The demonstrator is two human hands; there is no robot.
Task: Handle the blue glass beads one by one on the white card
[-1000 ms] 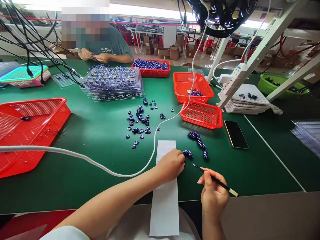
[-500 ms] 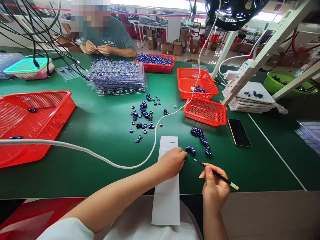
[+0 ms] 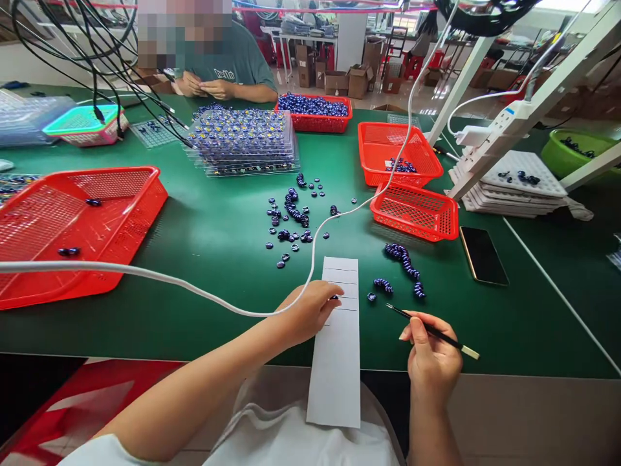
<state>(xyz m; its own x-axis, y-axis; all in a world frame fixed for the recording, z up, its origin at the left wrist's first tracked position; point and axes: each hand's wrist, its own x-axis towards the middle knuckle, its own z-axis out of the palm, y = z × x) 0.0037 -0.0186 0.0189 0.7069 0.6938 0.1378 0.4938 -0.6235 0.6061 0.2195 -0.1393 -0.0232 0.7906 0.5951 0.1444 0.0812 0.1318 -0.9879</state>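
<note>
- A dark bead (image 3: 334, 298), mostly hidden by the hand, is over the upper part of a white paper strip (image 3: 334, 382) marked with short lines; clock directions here run from this bead, with twelve pointing away from the wearer.
- The left hand (image 3: 305, 315) reaches in from seven o'clock, its fingers pinching that bead.
- The right hand (image 3: 435, 359) is at four o'clock, its fingers closed around a slim black tool (image 3: 436, 333) with a pale rear end; the tip points toward ten o'clock, near but apart from the beads.
- A single bead (image 3: 371, 297) lies at three o'clock, just beside the strip.
- Next to it, also toward three, is a short row of beads (image 3: 383, 286); a longer, curving row (image 3: 403, 257) is at two.
- Loose beads (image 3: 293, 210) are scattered on the green surface (image 3: 218, 252) at eleven o'clock.
- A white cable (image 3: 208, 299) loops across from nine to one o'clock, passing over the left forearm.
- Two red baskets stand at one to two o'clock, the farther one (image 3: 373, 155) holding beads; a phone (image 3: 484, 255) lies between two and three.
- A large red basket (image 3: 145, 194) with a few dark pieces is at ten.
- Stacked clear trays (image 3: 245, 145) and a co-worker (image 3: 242, 61) are toward eleven.
</note>
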